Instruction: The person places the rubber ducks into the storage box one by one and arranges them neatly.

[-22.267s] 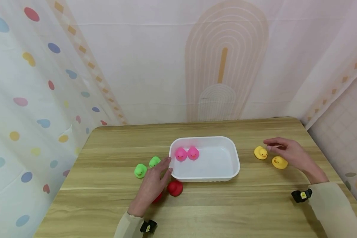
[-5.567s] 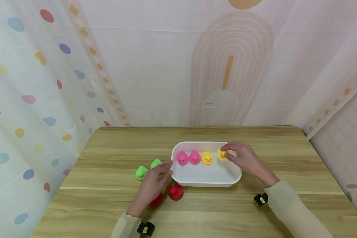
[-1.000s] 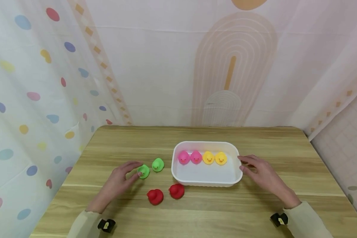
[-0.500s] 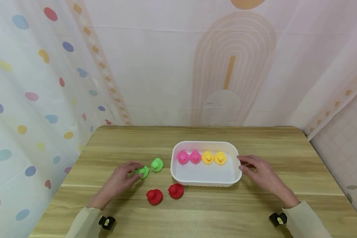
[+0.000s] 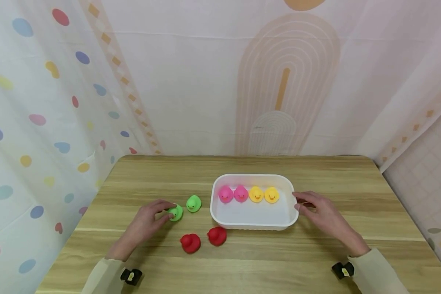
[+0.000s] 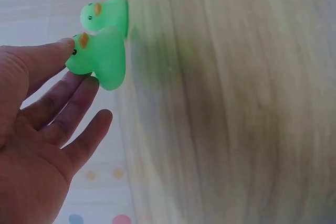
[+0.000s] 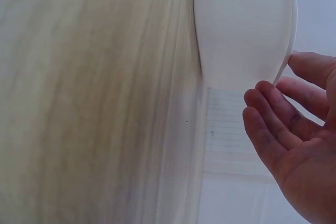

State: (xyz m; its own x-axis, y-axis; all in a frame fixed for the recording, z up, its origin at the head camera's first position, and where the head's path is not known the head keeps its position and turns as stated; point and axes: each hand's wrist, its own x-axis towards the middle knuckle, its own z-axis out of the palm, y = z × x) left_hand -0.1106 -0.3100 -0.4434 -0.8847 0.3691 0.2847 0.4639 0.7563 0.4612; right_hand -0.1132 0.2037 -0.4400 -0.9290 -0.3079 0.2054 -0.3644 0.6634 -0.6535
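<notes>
My left hand (image 5: 145, 222) pinches the left green rubber duck (image 5: 177, 212) by its head, thumb on one side and fingertips on the other. In the left wrist view that duck (image 6: 107, 59) looks upright at table level; whether it is lifted I cannot tell. Just to its right stands a second green rubber duck (image 5: 194, 203). With relaxed fingers, my right hand (image 5: 325, 214) touches the right rim of a white plastic tray (image 5: 253, 227). Inside, along the back, two pink rubber ducks (image 5: 226, 194) and two yellow rubber ducks (image 5: 272, 195) form a row.
Two red rubber ducks (image 5: 190, 243) sit on the wooden table (image 5: 264, 261) in front of the tray's left end. A patterned curtain (image 5: 191, 81) hangs behind the table and along its left side.
Both yellow ducks went from the table at right into the tray. My right hand then moved to the tray's right rim, and my left hand left the tray's left side for the green duck.
</notes>
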